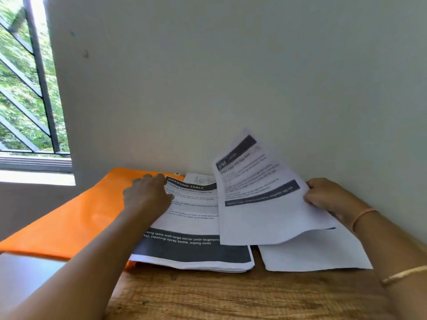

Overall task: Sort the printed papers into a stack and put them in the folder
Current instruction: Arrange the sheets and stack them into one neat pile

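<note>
Brown wood-grain tabletop (231, 296) up against a plain pale wall (231, 77), and right in the middle of it sits the thick stack of white printed papers (191, 250). Its top page carries a black "DRESSING TABLE" header. The long axis runs straight away from the person toward the wall, with the header at the far end and a black band at the near end. The stack lies flat, and its left part overlaps the glossy orange folder (69, 222). That folder is spread flat to the left, its long side angling from the near left edge back toward the wall.

Over the stack's right side, one loose printed sheet with dark blue bands (258, 204) is lifted off the table. It tilts, its top end pointing up toward the wall, and its near edge curls over the stack's right margin. Beneath it, a plain white sheet (323, 252) lies flat just right of the stack. A small white slip with fine print (201, 179) peeks out behind the stack at the wall.

Left hand (147, 195) reaches forward, fingers laid out loosely across the stack's far left corner and onto the folder, gripping nothing. Right hand (328, 199) pinches the lifted sheet's right edge, thumb on top. A barred window with greenery outside (23, 88) fills the far left.
</note>
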